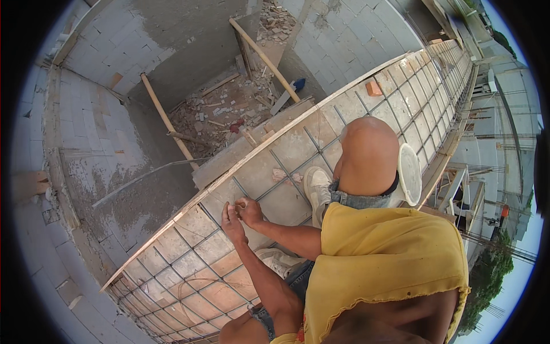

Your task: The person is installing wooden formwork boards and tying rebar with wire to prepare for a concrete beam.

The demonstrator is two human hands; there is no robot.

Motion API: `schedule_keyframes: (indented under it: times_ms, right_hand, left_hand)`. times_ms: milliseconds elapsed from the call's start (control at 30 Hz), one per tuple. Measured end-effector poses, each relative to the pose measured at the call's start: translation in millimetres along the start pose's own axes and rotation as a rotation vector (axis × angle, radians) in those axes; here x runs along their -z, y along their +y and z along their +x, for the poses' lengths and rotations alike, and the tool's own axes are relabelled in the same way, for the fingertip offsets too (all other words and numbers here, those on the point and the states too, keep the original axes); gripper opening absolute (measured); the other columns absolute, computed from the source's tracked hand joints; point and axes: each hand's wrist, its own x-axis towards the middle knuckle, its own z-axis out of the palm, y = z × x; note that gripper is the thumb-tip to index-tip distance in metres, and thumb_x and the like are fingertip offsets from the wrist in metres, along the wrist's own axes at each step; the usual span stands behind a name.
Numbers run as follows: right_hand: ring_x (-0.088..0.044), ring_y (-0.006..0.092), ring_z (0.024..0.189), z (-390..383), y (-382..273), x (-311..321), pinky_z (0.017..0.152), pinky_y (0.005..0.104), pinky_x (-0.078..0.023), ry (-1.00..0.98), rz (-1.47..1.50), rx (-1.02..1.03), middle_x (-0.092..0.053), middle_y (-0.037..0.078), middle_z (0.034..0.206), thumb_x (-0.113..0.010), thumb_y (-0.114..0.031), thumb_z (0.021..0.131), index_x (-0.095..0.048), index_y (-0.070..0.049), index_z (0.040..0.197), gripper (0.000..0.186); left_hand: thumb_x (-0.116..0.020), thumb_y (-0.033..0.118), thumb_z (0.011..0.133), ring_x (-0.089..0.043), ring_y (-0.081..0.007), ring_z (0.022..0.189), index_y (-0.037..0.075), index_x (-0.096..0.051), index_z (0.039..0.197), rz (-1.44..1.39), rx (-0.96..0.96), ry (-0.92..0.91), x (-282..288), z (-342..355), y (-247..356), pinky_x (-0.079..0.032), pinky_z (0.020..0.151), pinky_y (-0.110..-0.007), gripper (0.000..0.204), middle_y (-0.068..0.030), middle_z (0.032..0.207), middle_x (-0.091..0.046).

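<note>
My left hand (233,225) and my right hand (250,212) are close together above the steel rebar grid (192,249), near the long wooden edge of the slab formwork. The fingers of my right hand are curled into a pinch. Those of my left hand are drawn together, bent toward the right hand. Whatever is between them is too small to make out. The bars cross over pale formwork boards (298,200). Loops of thin wire (182,285) lie on the grid to the left of my feet.
A white bucket (409,175) stands beside my raised knee. An orange brick (373,88) and broken brick pieces (286,175) lie on the boards. Beyond the wooden edge strip (252,153), the level drops to a rubble-strewn floor (215,112) with wooden poles (264,59) and block walls.
</note>
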Motion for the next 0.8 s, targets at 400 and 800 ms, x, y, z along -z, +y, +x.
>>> schedule_keyframes:
  times_ms: [400,800]
  right_hand:
    - [-0.060,0.0367,0.099,1.8,16.2,19.6,0.080,0.0472,-0.049,-0.352,-0.601,0.611,-0.060,0.016,0.104,-0.062,-0.023,0.084,-0.054,-0.007,0.112,0.033]
    - [-0.060,0.0384,0.094,-3.2,5.8,18.6,0.078,0.0473,-0.049,-0.343,-0.617,0.530,-0.060,0.016,0.100,-0.060,-0.023,0.089,-0.057,-0.007,0.106,0.024]
  left_hand:
    - [-0.051,0.035,0.094,-0.053,-0.0367,0.118,0.007,-0.060,0.124,0.747,-0.424,0.063,16.0,3.9,1.7,-0.044,0.096,-0.044,0.042,-0.0198,0.134,-0.051]
    - [-0.046,0.035,0.096,-0.060,-0.0361,0.098,0.006,-0.069,0.107,0.734,-0.241,0.238,7.9,-19.2,7.5,-0.046,0.084,-0.045,0.038,-0.0195,0.103,-0.064]
